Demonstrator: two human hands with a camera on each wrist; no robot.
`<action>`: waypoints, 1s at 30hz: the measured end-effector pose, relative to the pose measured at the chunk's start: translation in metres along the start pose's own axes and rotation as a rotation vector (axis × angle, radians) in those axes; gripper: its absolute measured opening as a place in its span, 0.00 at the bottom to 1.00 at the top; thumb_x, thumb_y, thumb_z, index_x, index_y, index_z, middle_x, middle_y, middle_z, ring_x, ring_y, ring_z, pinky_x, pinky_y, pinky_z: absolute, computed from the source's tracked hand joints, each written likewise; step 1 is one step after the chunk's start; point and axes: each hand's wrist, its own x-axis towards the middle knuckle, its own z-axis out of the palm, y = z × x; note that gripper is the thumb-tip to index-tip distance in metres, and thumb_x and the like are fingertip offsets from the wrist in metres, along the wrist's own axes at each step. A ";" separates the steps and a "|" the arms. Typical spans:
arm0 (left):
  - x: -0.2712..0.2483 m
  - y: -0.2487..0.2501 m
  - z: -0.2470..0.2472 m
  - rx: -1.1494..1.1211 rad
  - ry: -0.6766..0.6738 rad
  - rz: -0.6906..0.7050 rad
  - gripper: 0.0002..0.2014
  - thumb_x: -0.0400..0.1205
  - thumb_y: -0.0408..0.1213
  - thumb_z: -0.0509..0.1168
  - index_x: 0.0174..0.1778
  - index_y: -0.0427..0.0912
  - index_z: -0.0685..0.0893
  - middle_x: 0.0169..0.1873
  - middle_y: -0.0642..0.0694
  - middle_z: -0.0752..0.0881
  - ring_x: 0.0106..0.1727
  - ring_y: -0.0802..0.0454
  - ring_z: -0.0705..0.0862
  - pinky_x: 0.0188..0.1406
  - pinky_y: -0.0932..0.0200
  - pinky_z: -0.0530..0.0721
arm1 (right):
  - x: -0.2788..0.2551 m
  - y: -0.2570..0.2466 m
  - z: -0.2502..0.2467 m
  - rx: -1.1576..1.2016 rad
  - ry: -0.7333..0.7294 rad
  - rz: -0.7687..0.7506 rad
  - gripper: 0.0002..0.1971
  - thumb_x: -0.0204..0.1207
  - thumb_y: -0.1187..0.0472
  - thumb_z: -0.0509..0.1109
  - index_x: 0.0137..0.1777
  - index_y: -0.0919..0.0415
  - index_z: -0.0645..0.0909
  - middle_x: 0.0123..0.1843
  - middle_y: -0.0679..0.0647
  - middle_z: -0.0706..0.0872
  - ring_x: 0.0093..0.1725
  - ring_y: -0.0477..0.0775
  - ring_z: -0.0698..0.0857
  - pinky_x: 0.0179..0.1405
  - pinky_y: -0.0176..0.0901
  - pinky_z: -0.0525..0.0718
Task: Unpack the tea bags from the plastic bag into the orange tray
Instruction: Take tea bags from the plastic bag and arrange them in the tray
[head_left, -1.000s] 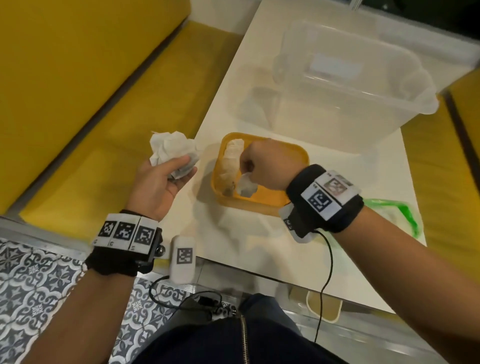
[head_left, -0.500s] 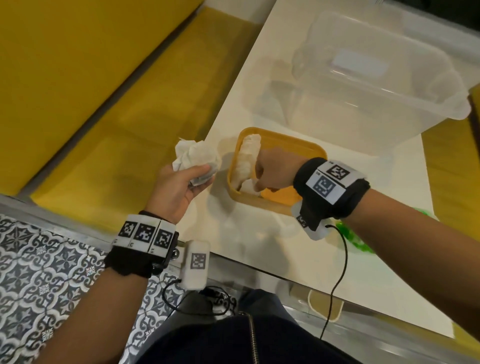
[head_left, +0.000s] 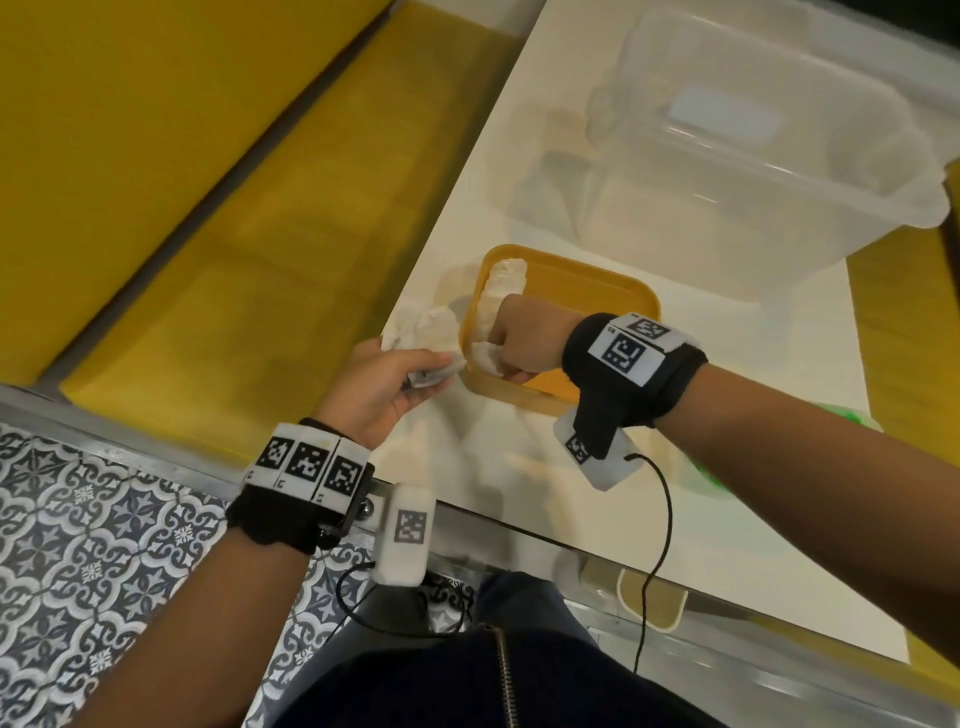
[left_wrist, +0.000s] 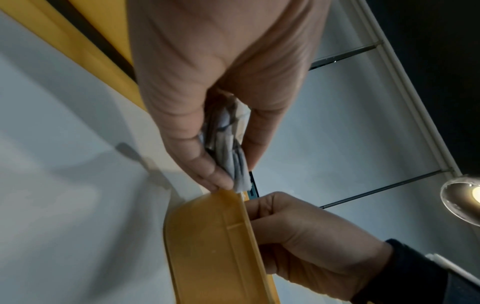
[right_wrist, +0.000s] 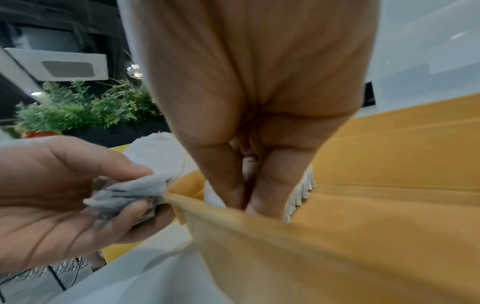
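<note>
Item 1, far left: yellow bench (head_left: 218, 218), running along the table's (head_left: 519, 467) left edge. Nothing of mine on it.

Item 2: my left hand (head_left: 382, 387), just outside the tray's near-left corner. Thumb and fingers (left_wrist: 207, 170) are clamped on a bunch of tea bags (head_left: 426, 332), which fans up and away from my palm. The left wrist view shows the folded paper edges pinched flat and almost touching the rim; the head view shows only a white crumple.

Item 3: orange tray (head_left: 587, 280), on the table, long side running left to right. A row of tea bags already lies along its left wall, its long axis pointing away from me.

Item 4: my right hand (head_left: 519, 343), inside the tray at the near-left end, fingers (right_wrist: 228, 185) closed together on one tea bag (head_left: 485, 358), pointing down. The right wrist view shows white paper either side of the fingertips; the head view hides the grip under my knuckles.

Relation that counts: the held bunch lies directly left of my right hand, across the tray wall, so I judge the right hand nearer for the next pick.

Item 5, right: clear plastic bin (head_left: 753, 140) behind the tray; green-edged plastic bag (head_left: 841, 415) beyond my right forearm, mostly hidden.
</note>
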 end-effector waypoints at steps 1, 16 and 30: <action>0.000 0.000 0.000 0.001 -0.002 0.000 0.15 0.76 0.20 0.68 0.57 0.36 0.82 0.54 0.40 0.88 0.54 0.45 0.87 0.46 0.57 0.90 | 0.000 0.001 0.000 0.033 0.004 0.008 0.11 0.75 0.68 0.70 0.31 0.62 0.79 0.26 0.52 0.81 0.29 0.51 0.79 0.27 0.35 0.76; -0.002 0.010 -0.003 -0.002 0.010 0.104 0.17 0.74 0.20 0.69 0.54 0.42 0.82 0.53 0.44 0.88 0.55 0.47 0.88 0.49 0.58 0.89 | -0.006 0.000 -0.004 0.118 0.157 -0.038 0.10 0.73 0.59 0.77 0.33 0.64 0.84 0.31 0.54 0.89 0.31 0.50 0.88 0.45 0.43 0.89; -0.008 0.022 0.016 0.004 -0.057 0.195 0.15 0.73 0.22 0.71 0.52 0.41 0.84 0.51 0.44 0.90 0.55 0.46 0.89 0.57 0.52 0.87 | -0.030 0.016 -0.028 0.262 0.453 -0.145 0.06 0.77 0.67 0.68 0.45 0.65 0.87 0.35 0.56 0.90 0.31 0.48 0.89 0.37 0.40 0.89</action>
